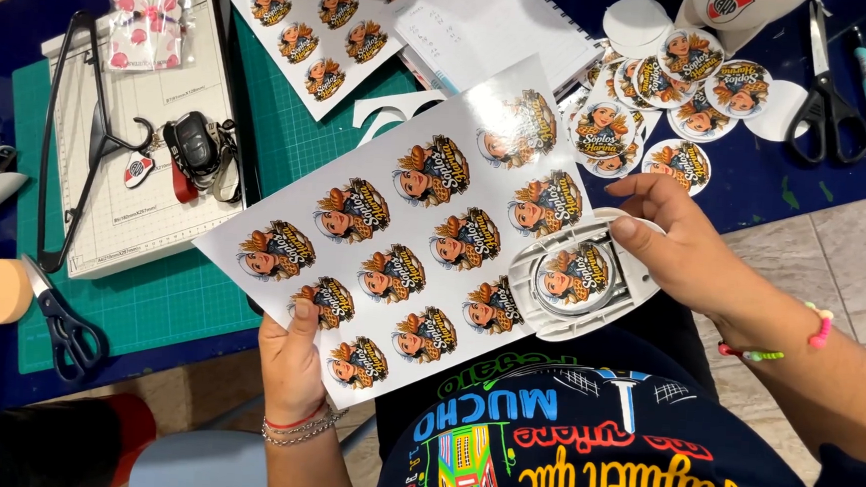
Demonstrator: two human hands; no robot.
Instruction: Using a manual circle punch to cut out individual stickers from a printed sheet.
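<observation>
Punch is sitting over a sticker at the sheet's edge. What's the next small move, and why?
Probably press the round punch down with the right hand. One picture looks centred in its window, and the left hand holds the printed sheet by its lower edge. If the picture sits off-centre, nudge the sheet first.

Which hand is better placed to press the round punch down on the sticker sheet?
Probably the right hand: it already rests on the white round punch, while the left hand pinches the sticker sheet's lower edge.
</observation>
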